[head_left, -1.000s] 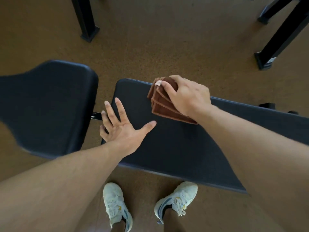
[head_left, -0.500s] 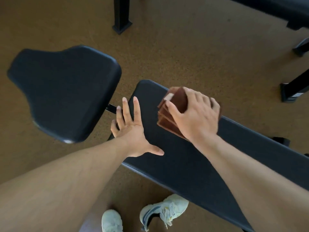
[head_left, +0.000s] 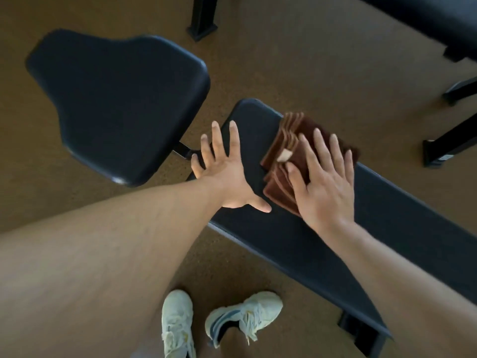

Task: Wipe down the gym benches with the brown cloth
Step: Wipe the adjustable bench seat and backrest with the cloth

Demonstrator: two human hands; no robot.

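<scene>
— Where is the brown cloth?
— Folded at the long bench pad's end, near the seat pad, under the flat, straight-fingered right hand.
— The left hand?
— Splayed empty beside it, likely bracing.

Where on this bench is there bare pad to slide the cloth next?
Bare: the long pad running right from the right hand, and the separate seat pad on the left. Crowded: the pad's near end, where the left hand presses beside the folded brown cloth.
</scene>
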